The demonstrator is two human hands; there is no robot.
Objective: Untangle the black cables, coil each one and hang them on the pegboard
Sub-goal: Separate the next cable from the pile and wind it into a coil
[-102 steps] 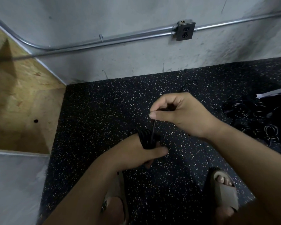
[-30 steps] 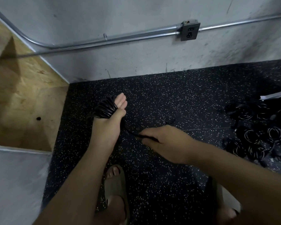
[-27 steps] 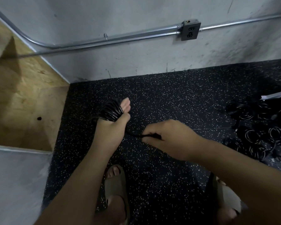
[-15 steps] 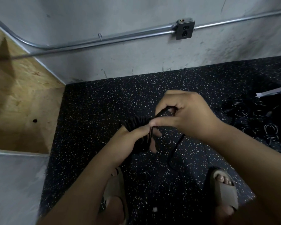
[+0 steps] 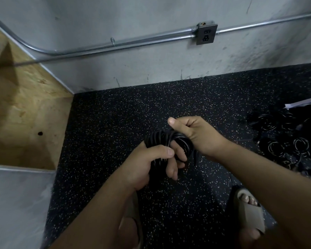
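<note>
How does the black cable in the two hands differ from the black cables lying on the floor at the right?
The cable coil is held above the floor, gripped by the left hand and the right hand; the cable pile lies on the floor, untouched. The cable coil is one tight bundle; the cable pile is several separate loops heaped together. Both are black.

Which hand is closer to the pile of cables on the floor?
Right. The right hand is left of the cable pile; the left hand is farther left. Both grip the coil.
</note>
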